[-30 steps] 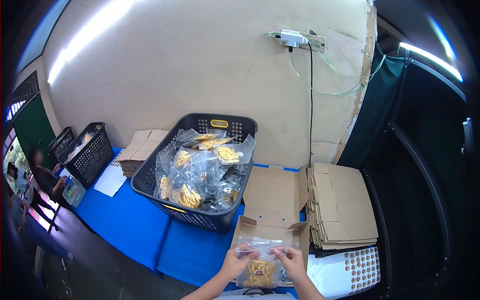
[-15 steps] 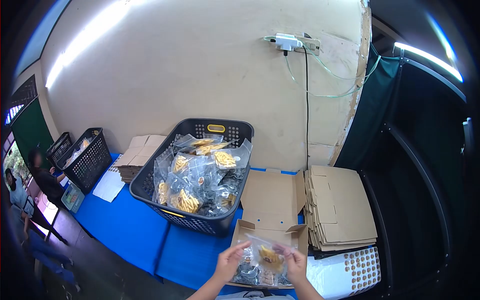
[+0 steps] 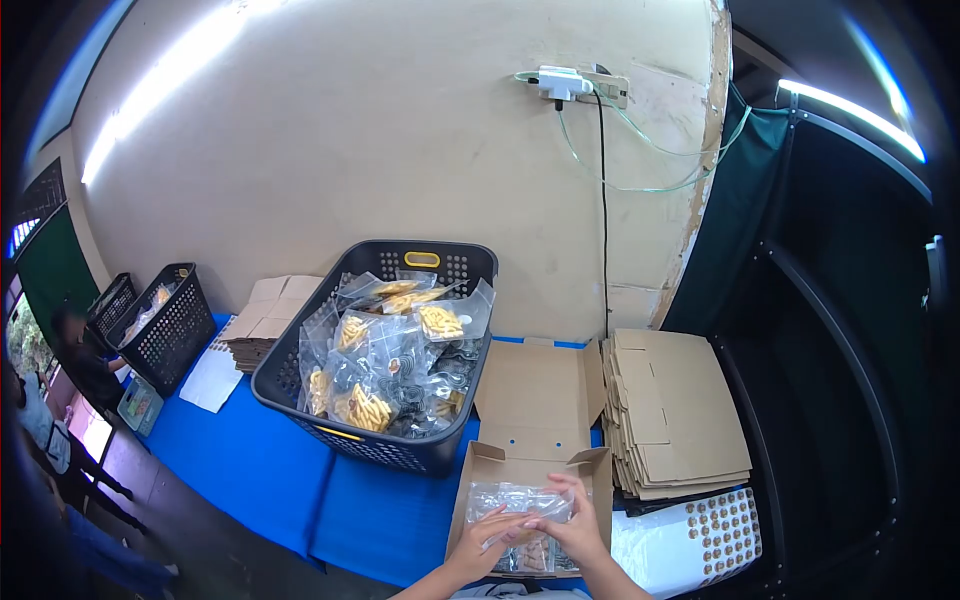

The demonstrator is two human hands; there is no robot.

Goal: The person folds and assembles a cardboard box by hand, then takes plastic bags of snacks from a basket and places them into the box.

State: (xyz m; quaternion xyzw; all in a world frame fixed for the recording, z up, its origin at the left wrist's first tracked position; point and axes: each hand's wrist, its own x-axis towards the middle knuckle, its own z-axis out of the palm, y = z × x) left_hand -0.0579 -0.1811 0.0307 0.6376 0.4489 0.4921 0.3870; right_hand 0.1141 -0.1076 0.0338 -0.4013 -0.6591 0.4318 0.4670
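Observation:
An open cardboard box [image 3: 538,383] lies on the blue table, its lid raised toward the wall, with clear bags [image 3: 535,553] inside. Over the box, my left hand [image 3: 487,540] and my right hand [image 3: 574,520] meet around a clear plastic bag [image 3: 510,498]. Fingers of both hands are closed around its near part, and they hide most of its contents. Behind and to the left stands a black basket [image 3: 425,458] heaped with clear bags of yellow sticks [image 3: 363,408].
Flattened cardboard boxes [image 3: 690,410] are stacked at right, behind a sticker sheet [image 3: 725,535]. Farther left are another cardboard stack [image 3: 272,310], a white sheet [image 3: 212,380] and black baskets [image 3: 172,340]. People [image 3: 80,360] stand at the far left.
The bag has gone from hanging upright between my hands to lying low over the box. My hands have come together. The view has shifted slightly, and people at the left have moved.

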